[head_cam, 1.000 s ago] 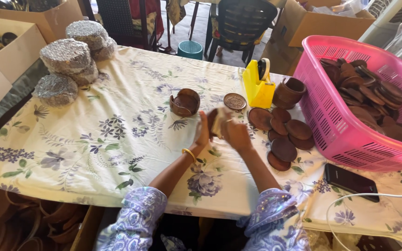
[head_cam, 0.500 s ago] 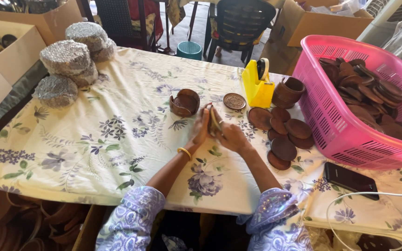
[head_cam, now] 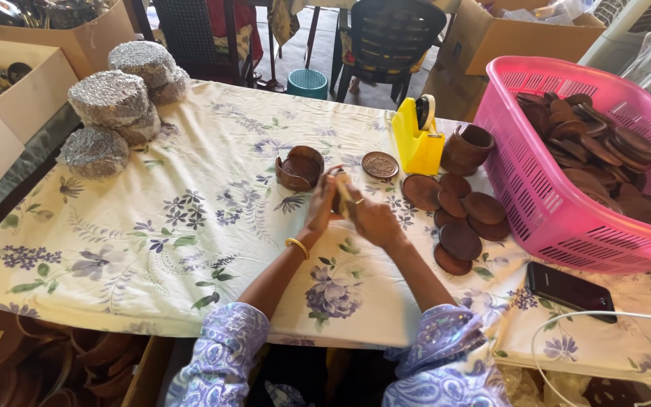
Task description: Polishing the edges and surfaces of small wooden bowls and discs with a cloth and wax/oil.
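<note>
My left hand [head_cam: 321,205] and my right hand [head_cam: 366,215] press together over the flowered tablecloth [head_cam: 190,226], gripping a small stack of round brown wooden coasters [head_cam: 343,197] held on edge between them. Just beyond the hands lies a round wooden coaster holder [head_cam: 299,167] on its side, and a carved disc [head_cam: 380,164] lies flat. Loose brown coasters [head_cam: 457,215] are spread to the right of my right hand.
A yellow tape dispenser [head_cam: 416,136] and another wooden holder [head_cam: 467,149] stand behind the coasters. A pink basket [head_cam: 521,188] full of coasters sits at the right, a black phone [head_cam: 570,290] and white cable in front. Foil-wrapped bundles [head_cam: 114,105] and cardboard boxes lie left.
My hands have closed together around the coaster stack, turning it on edge; a second ago they were slightly apart around it.
</note>
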